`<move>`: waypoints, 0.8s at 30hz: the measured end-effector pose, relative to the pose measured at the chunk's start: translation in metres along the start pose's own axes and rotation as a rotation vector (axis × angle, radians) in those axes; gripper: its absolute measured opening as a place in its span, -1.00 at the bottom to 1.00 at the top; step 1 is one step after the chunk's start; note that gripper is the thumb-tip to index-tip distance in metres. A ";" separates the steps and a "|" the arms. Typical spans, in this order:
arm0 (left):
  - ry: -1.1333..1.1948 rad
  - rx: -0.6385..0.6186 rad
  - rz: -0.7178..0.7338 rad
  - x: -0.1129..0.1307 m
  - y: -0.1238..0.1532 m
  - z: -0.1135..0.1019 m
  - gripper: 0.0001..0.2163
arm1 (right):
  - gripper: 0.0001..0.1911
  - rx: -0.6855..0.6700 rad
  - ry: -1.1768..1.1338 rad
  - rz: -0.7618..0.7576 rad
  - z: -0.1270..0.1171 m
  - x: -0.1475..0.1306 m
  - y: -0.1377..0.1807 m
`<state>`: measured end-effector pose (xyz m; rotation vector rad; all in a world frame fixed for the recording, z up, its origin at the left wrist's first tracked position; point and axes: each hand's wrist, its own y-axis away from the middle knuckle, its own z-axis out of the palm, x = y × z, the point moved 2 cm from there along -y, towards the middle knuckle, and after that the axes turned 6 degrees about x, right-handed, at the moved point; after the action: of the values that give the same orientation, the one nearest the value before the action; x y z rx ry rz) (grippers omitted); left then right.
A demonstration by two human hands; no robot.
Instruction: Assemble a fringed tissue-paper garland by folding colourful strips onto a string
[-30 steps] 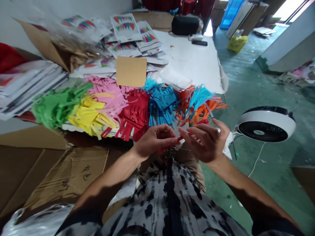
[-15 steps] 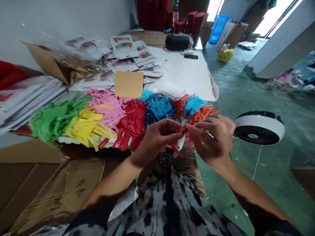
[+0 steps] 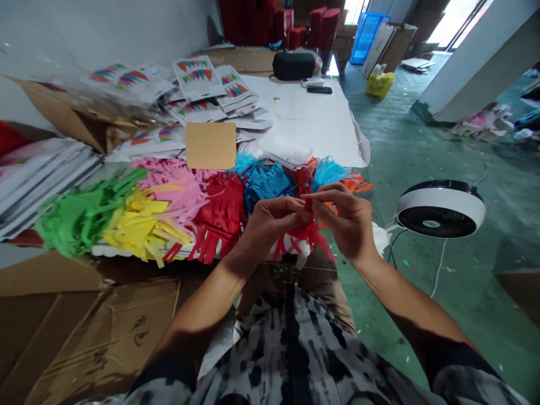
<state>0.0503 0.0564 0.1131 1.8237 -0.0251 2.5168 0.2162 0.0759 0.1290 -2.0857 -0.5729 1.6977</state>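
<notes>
Between my two hands is a red paper tassel (image 3: 309, 230), its cut strips hanging down over the table's front edge. My left hand (image 3: 270, 222) is closed, thumb and fingertips pinching the tassel's top. From the other side, my right hand (image 3: 348, 219) pinches the same spot with thumb and forefinger. Just left of them lies a pile of red fringed paper (image 3: 221, 211), and behind them a blue pile (image 3: 268, 183). Light blue fringe (image 3: 331, 173) and orange fringe (image 3: 358, 182) show beyond my right hand.
Green (image 3: 84, 208), yellow (image 3: 139, 222) and pink fringes (image 3: 172, 183) line the table's left front. Behind stand a tan card (image 3: 210, 145) and printed packs (image 3: 198, 79). A white fan (image 3: 441, 211) is at right; an open cardboard box (image 3: 105, 332) sits lower left.
My right hand has moved left and closer to my left hand. The tassel's red top now shows more plainly between the fingertips. The whole view has shifted slightly.
</notes>
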 end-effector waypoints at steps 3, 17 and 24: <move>0.032 0.035 -0.038 -0.003 -0.001 -0.005 -0.77 | -0.81 -0.128 0.005 0.037 0.001 0.005 -0.009; 0.068 0.301 -0.188 -0.032 0.010 -0.047 -0.69 | -0.78 -0.300 0.232 -0.027 0.040 0.061 -0.067; 0.109 0.271 -0.239 -0.034 0.032 -0.056 -0.63 | -0.68 -0.394 1.086 0.141 0.080 0.152 -0.177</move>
<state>0.0072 0.0254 0.0632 1.6474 0.5284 2.5409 0.1533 0.3103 0.0843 -2.9220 -0.3982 0.2959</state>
